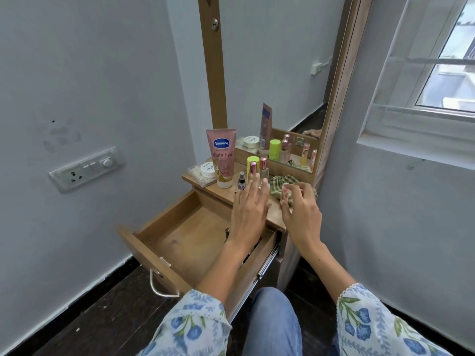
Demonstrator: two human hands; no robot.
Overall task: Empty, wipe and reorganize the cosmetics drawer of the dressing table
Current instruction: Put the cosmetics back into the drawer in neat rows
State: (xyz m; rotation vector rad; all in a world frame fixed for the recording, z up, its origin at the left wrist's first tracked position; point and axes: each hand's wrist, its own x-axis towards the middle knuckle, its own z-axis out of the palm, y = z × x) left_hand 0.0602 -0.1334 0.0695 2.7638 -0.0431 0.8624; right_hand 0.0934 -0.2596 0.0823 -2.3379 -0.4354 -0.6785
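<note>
I see the drawer (185,235) pulled right out below the tabletop (275,217) — its wooden floor mostly bare, a few dark things half hidden under my left wrist. My left hand (248,209) reaches over it, fingers straight and together, touching the bottles (258,172). My right hand (300,211) pinches a small bottle (285,192) — beside the green cloth (284,182). A pink tube (223,156) stands behind.

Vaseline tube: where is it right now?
Head view: the Vaseline tube stands cap-down at the left of the tabletop, between the white jar and the small spray bottle.
</note>
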